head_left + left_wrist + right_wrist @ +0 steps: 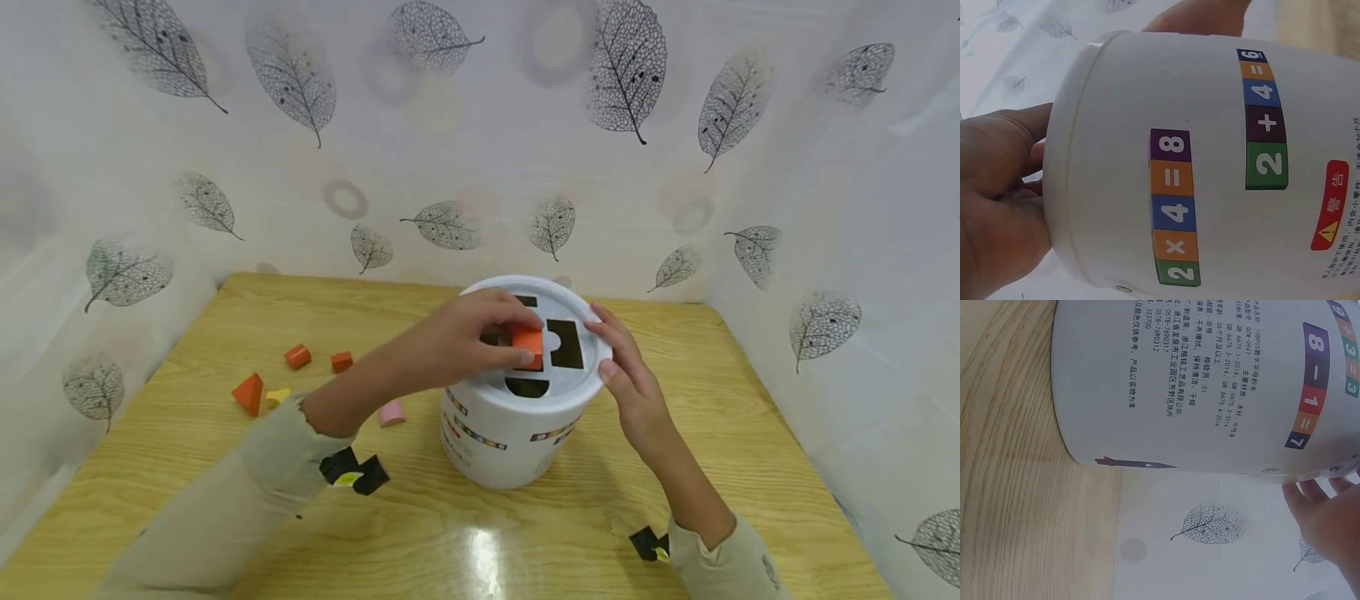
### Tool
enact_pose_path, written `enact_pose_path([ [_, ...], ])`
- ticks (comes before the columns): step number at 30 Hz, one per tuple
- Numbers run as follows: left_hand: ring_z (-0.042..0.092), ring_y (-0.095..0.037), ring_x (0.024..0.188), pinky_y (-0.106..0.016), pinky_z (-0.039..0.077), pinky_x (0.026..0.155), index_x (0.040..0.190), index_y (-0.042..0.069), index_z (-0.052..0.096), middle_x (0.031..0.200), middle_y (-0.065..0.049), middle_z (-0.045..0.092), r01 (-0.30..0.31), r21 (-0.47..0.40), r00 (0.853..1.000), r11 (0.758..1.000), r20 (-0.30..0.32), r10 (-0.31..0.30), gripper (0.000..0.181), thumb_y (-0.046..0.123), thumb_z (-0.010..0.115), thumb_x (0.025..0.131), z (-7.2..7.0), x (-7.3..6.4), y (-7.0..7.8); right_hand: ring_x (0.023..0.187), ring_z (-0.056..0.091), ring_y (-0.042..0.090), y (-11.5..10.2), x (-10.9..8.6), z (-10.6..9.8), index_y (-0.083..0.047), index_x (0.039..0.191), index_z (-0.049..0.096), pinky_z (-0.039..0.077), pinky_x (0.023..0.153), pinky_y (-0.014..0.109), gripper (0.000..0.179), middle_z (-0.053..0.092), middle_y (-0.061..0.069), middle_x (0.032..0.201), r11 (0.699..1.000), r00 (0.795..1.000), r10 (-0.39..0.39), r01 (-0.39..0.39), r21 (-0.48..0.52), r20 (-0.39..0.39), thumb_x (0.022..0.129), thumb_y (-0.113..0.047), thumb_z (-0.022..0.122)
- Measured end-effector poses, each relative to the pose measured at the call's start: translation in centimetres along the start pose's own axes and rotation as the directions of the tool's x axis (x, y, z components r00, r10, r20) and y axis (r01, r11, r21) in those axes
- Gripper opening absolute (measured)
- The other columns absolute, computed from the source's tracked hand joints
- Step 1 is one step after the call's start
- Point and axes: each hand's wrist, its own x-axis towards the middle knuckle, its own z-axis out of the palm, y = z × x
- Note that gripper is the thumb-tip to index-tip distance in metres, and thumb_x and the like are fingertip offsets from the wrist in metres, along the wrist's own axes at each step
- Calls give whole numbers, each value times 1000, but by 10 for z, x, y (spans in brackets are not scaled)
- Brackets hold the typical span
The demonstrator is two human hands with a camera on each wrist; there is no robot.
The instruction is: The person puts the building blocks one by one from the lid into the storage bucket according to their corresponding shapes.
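A white bucket [495,450] with printed sums stands on the wooden table, its lid [491,390] cut with several shaped holes. Over the lid, my left hand [480,333] pinches an orange block [528,343] between thumb and fingers, right at a hole near the middle. My right hand [633,383] rests against the lid's right rim, fingers on top and thumb at the side. In the left wrist view the bucket's side hides the block, and my left hand [1004,200] shows at the lid edge. The right wrist view has my right hand [1332,528] at the rim.
Left of the bucket lie an orange pyramid-like block [249,393], an orange cylinder [297,357], a small orange block [341,362], a yellow piece [278,397] and a pink block [391,413]. A leaf-patterned sheet [465,167] encloses the table's back and sides.
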Motion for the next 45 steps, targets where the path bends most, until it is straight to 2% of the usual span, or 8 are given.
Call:
enact_pose_path([
  [11,56,-13,109,-30,52,93,128,15,69,124,2,61,13,47,999,999,44,-15,38,28,75,93,3,2,4,154,18,18,2,0,-1,0,148,42,29,116,15,43,22,6,167,999,1000,-18,17,34,14,106,-11,37],
  [17,56,-13,108,-29,51,91,129,14,69,124,1,61,11,75,999,997,36,-14,39,27,75,93,4,0,4,154,18,18,2,1,0,-1,148,42,30,116,14,44,22,5,167,999,1000,-13,12,31,16,106,-12,37],
  [23,60,-13,108,-28,54,93,129,11,68,124,0,62,11,61,1000,998,22,-12,37,23,73,94,4,-1,4,154,19,18,1,0,1,0,147,43,29,116,15,42,24,6,166,999,999,-32,32,43,3,106,-10,37],
  [29,62,-16,118,-30,54,100,132,9,66,128,0,61,-5,-35,1000,999,-13,5,38,19,72,95,2,-4,-1,154,18,18,1,0,1,1,146,43,29,117,15,42,24,5,166,999,1000,-26,26,43,5,106,-10,37],
  [35,65,-16,115,-28,55,96,130,11,68,128,1,62,-18,-30,997,999,-74,16,37,20,73,95,-5,-12,-3,154,19,18,2,0,0,1,147,42,30,116,16,43,23,6,166,998,999,-38,37,42,12,106,-10,37],
  [37,65,-15,114,-28,56,95,128,12,69,127,0,63,-23,-33,994,999,-103,20,35,19,73,94,-8,-16,-6,154,19,18,2,0,0,1,147,42,30,116,16,43,23,6,166,998,999,-41,41,43,10,106,-10,37],
  [42,64,-17,117,-28,53,101,128,12,67,128,0,61,-13,-106,986,994,-167,-5,35,19,73,94,-15,-32,-17,154,19,19,3,0,0,1,147,43,30,117,16,42,23,6,166,998,999,-42,42,48,5,106,-10,37],
  [45,64,-19,118,-26,51,103,129,8,66,129,-1,60,-22,-145,979,989,-203,-8,36,17,72,95,-20,-43,-23,154,19,19,3,0,1,1,147,43,30,117,16,42,23,7,166,998,999,-43,42,55,7,106,-10,37],
])
